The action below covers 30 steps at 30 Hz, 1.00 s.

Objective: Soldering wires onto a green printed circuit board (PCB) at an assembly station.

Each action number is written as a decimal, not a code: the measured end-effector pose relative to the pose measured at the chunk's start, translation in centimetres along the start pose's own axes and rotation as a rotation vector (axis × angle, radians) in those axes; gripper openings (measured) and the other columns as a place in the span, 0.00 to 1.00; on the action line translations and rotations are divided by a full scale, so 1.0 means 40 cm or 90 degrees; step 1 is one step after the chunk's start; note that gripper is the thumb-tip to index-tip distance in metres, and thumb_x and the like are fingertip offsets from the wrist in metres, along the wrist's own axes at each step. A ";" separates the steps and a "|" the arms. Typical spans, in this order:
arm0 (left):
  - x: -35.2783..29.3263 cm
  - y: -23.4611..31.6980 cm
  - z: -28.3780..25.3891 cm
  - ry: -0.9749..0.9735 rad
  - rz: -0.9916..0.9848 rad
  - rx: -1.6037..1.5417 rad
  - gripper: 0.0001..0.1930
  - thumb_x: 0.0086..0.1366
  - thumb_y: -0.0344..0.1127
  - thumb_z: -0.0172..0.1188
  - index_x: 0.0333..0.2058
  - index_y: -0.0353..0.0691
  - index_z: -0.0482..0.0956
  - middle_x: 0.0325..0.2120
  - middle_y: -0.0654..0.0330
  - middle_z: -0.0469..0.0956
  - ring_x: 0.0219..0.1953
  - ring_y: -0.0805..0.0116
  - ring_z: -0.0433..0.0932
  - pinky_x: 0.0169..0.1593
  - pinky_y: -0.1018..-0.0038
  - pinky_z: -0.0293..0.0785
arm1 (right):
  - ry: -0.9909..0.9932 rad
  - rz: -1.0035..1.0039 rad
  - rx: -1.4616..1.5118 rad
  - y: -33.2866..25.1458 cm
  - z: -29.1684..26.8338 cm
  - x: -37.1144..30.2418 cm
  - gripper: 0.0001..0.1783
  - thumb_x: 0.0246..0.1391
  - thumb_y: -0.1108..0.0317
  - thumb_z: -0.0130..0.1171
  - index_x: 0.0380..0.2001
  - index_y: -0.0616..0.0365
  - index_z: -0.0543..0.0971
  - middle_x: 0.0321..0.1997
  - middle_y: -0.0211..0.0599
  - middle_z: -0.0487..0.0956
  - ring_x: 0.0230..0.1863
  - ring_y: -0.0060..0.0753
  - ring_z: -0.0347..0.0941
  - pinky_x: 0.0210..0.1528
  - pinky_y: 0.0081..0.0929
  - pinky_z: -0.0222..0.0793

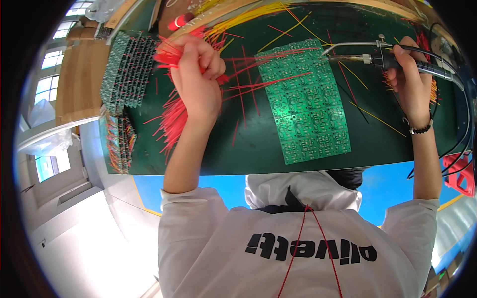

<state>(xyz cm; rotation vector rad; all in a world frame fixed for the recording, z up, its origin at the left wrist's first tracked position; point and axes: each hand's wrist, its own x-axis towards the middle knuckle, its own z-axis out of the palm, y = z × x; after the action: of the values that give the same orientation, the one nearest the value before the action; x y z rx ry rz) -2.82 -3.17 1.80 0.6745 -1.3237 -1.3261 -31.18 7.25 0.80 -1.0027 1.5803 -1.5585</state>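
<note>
Left grip point(196, 82): fingers closed on a bunch of red wires point(170, 53). Right grip point(412, 74): clamped round a soldering iron point(365, 58), tip pointing left; contact is hard to judge here. Just below the left grip: a pile of red wires point(175, 121) on the green table point(248, 151). Between both grips: one green circuit board point(308, 109), iron tip at its upper right edge, loose red strands point(298, 76) reaching over it. Left of the left grip: stacked boards point(126, 72). Farther, beyond both grips: yellow wires point(243, 19).

A green circuit panel point(309, 109) is laid flat; red wires point(178, 124) are bunched leftward; a soldering iron point(366, 58) is held near the panel's far-right corner.
</note>
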 end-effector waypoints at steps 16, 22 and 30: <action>-0.017 0.011 0.118 -0.386 0.235 0.530 0.04 0.49 0.25 0.59 0.26 0.38 0.76 0.26 0.58 0.77 0.30 0.70 0.76 0.33 0.80 0.71 | 0.040 -0.019 0.022 -0.002 0.008 0.009 0.10 0.48 0.62 0.52 0.22 0.55 0.68 0.11 0.26 0.65 0.10 0.13 0.57 0.11 0.11 0.48; -0.037 -0.078 0.129 -0.364 0.312 0.549 0.06 0.47 0.25 0.60 0.26 0.38 0.75 0.28 0.59 0.77 0.28 0.69 0.76 0.29 0.81 0.71 | 0.000 -0.043 -0.006 -0.001 -0.007 0.017 0.09 0.48 0.63 0.50 0.19 0.54 0.67 0.10 0.25 0.65 0.10 0.11 0.57 0.11 0.11 0.48; -0.047 -0.088 0.134 -0.328 0.308 0.523 0.09 0.40 0.21 0.60 0.21 0.38 0.70 0.25 0.60 0.76 0.24 0.69 0.76 0.24 0.80 0.73 | -0.004 -0.046 -0.007 0.017 -0.018 0.016 0.09 0.46 0.65 0.50 0.16 0.52 0.66 0.11 0.22 0.64 0.11 0.09 0.57 0.12 0.09 0.47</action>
<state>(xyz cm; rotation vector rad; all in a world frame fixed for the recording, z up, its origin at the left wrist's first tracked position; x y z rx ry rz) -8.32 -0.49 -0.88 0.4941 -2.3222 -0.5325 -32.14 6.99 0.19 -1.0808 1.5664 -1.5954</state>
